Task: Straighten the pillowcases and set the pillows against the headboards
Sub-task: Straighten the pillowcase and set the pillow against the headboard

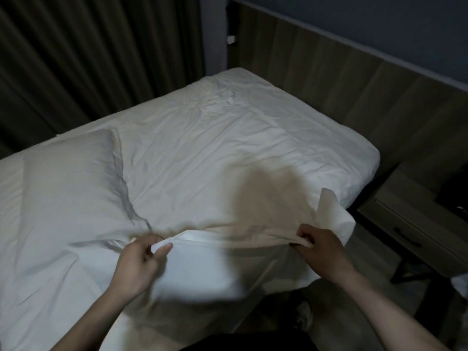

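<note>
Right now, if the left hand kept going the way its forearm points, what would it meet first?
Probably the pillowcase edge that the left hand already pinches, then the bare sheet beyond; depth is unclear.

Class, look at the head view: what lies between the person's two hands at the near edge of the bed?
In the head view, a taut edge of white pillowcase spans from the left hand to the right hand; both pinch it. The cloth there is blurred.

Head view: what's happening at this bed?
A person stands at the bed, holding a white pillowcase by its edge, left hand and right hand each pinching the fabric. Another pillow lies on the mattress to the left, away from the headboard. Nothing leans on it yet.
</note>
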